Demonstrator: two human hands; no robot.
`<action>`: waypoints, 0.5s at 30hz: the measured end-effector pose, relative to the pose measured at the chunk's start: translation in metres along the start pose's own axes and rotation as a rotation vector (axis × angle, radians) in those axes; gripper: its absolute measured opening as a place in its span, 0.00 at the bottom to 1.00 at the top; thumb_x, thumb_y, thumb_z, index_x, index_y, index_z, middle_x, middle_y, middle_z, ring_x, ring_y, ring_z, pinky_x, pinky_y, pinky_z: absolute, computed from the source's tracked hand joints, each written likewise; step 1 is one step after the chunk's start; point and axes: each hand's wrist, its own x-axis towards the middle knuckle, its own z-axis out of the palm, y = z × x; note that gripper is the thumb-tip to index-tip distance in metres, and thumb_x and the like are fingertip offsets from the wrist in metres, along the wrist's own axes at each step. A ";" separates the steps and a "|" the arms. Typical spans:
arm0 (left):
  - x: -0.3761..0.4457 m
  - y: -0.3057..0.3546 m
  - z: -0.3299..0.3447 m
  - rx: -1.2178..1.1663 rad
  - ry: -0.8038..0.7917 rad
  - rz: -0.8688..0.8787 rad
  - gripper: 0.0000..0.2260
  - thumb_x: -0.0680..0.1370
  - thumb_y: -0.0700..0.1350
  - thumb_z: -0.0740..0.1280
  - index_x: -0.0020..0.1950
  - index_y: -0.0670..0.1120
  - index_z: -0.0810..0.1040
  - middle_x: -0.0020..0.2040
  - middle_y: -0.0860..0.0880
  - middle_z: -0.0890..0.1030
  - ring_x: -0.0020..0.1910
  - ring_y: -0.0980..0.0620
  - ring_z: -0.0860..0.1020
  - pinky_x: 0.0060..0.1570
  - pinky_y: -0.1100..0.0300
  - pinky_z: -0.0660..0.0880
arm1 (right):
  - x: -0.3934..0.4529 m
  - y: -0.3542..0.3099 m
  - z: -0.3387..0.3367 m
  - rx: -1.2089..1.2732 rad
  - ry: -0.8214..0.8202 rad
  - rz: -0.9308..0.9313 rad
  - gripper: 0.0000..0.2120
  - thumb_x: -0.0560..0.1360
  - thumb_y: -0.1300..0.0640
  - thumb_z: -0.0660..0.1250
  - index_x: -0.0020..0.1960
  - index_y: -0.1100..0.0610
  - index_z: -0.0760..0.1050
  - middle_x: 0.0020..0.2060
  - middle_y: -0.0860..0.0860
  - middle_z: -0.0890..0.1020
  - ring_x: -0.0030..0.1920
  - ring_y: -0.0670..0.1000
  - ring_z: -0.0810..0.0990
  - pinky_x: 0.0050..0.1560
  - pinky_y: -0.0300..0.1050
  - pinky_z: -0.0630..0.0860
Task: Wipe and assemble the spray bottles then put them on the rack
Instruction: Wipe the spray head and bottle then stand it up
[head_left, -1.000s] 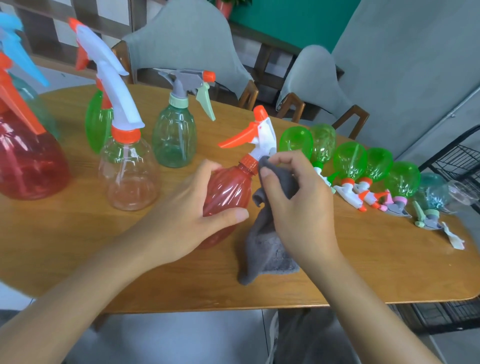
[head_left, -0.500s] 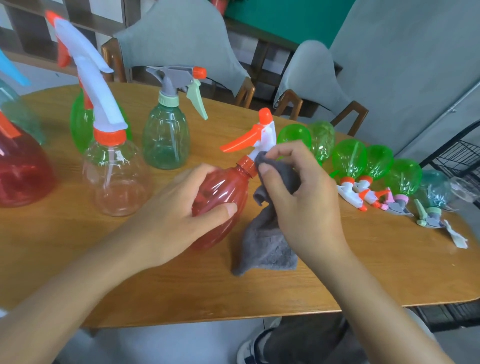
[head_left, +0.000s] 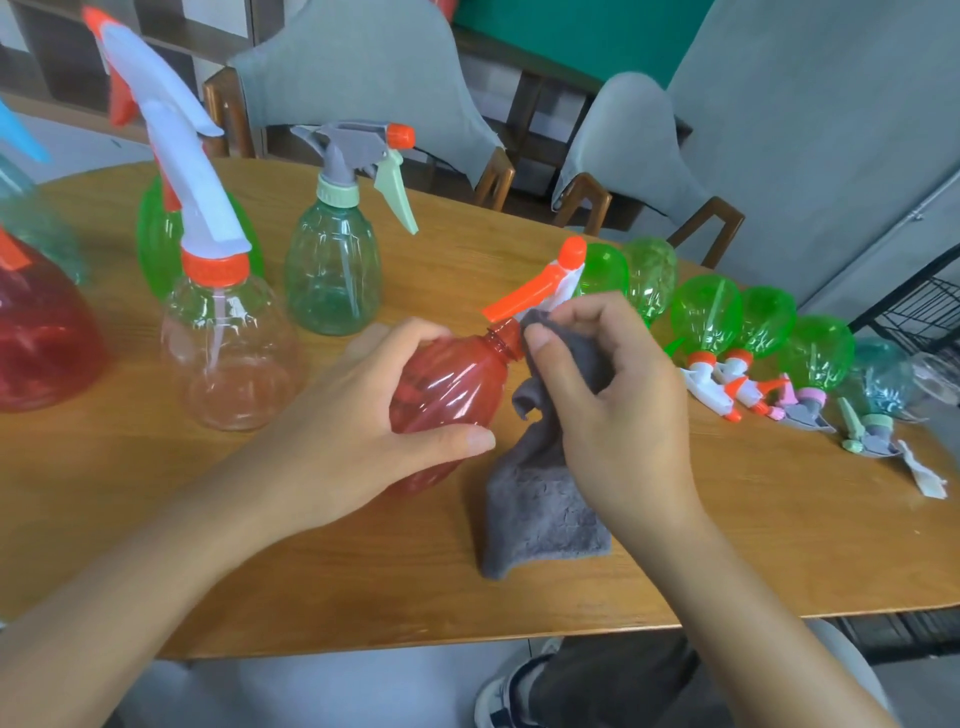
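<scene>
My left hand (head_left: 358, 431) grips a red translucent spray bottle (head_left: 447, 395), tilted with its neck up and to the right. Its white spray head with orange trigger (head_left: 545, 291) sits just above the bare threaded neck and looks lifted off it. My right hand (head_left: 613, 410) pinches a grey cloth (head_left: 540, 509) against the spray head's base; the cloth's lower part hangs onto the wooden table (head_left: 727, 561).
Assembled bottles stand at the left: a clear one (head_left: 228, 343), a green-tinted one (head_left: 332, 270), a bright green one (head_left: 156, 234) and a big red one (head_left: 36, 332). Several green bottles (head_left: 706, 317) lie in a row at the right. A black wire rack (head_left: 919, 312) shows at the far right.
The spray head has come up off the red bottle's neck, so the bare thread now shows. My right hand with the cloth has shifted slightly at the head's base.
</scene>
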 end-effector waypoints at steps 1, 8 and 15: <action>0.000 -0.001 0.000 0.019 0.000 -0.002 0.34 0.65 0.73 0.69 0.68 0.68 0.65 0.63 0.64 0.70 0.58 0.68 0.74 0.55 0.63 0.74 | -0.003 0.000 0.002 -0.027 -0.033 -0.004 0.03 0.80 0.54 0.70 0.49 0.50 0.77 0.42 0.41 0.84 0.44 0.45 0.83 0.45 0.42 0.77; 0.000 -0.003 0.002 0.151 0.001 0.006 0.39 0.70 0.74 0.59 0.77 0.58 0.60 0.66 0.59 0.64 0.62 0.58 0.74 0.61 0.54 0.74 | -0.007 0.002 0.002 0.026 -0.010 0.026 0.01 0.78 0.55 0.73 0.49 0.51 0.81 0.43 0.40 0.84 0.48 0.44 0.83 0.50 0.38 0.76; -0.004 0.000 0.009 0.196 0.035 0.028 0.28 0.78 0.67 0.51 0.76 0.57 0.59 0.65 0.59 0.62 0.60 0.55 0.75 0.55 0.53 0.76 | -0.003 0.001 0.004 0.148 0.143 0.125 0.07 0.75 0.55 0.77 0.46 0.48 0.79 0.44 0.43 0.85 0.48 0.47 0.85 0.55 0.55 0.80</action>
